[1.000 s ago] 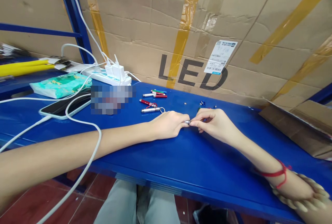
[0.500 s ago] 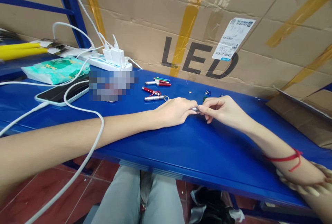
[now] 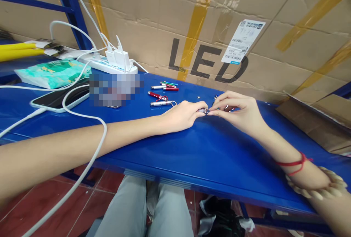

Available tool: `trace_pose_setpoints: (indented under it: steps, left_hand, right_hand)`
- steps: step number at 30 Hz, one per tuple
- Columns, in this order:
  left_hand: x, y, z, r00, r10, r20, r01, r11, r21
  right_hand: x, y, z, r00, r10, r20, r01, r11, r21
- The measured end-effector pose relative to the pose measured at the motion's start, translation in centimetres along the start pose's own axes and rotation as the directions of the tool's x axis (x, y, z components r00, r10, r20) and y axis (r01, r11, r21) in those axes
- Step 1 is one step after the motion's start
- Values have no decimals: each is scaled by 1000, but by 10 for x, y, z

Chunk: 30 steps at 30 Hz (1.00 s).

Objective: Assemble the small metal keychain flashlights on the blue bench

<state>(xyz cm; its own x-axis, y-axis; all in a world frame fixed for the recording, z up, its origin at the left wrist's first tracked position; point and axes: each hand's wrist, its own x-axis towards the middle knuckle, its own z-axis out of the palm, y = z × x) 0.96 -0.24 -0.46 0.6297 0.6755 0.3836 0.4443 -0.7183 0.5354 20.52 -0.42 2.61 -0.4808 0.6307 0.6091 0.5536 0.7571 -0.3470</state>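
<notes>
And here the left hand grips a metal tube midway between the worktop's front and back edges; the right hand meets its tip, hold unclear. Apparently unfinished; small tubes lie toward the back edge.

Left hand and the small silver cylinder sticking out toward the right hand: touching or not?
Touching. The head view shows the silver cylinder gripped in the left hand, its end protruding toward the right hand.
</notes>
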Motion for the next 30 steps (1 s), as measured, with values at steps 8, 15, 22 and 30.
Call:
trace_pose_setpoints:
  steps: [8, 15, 22, 30]
  left_hand:
    - [0, -2, -1, 998, 29, 53, -29, 1000, -7]
    - [1, -5, 0, 992, 114, 55, -113, 993, -29]
    - [-1, -8, -1, 978, 208, 26, -205, 974, -94]
    - [-3, -10, -1, 984, 176, 26, -173, 982, -74]
  right_hand:
    - [-3, -1, 0, 994, -101, 45, 105, 990, -94]
    - [-6, 0, 0, 998, -41, 45, 46, 993, -106]
    - [-8, -1, 1, 994, -66, 86, 75, 992, -103]
    - [-7, -5, 6, 992, -110, 63, 111, 994, -21]
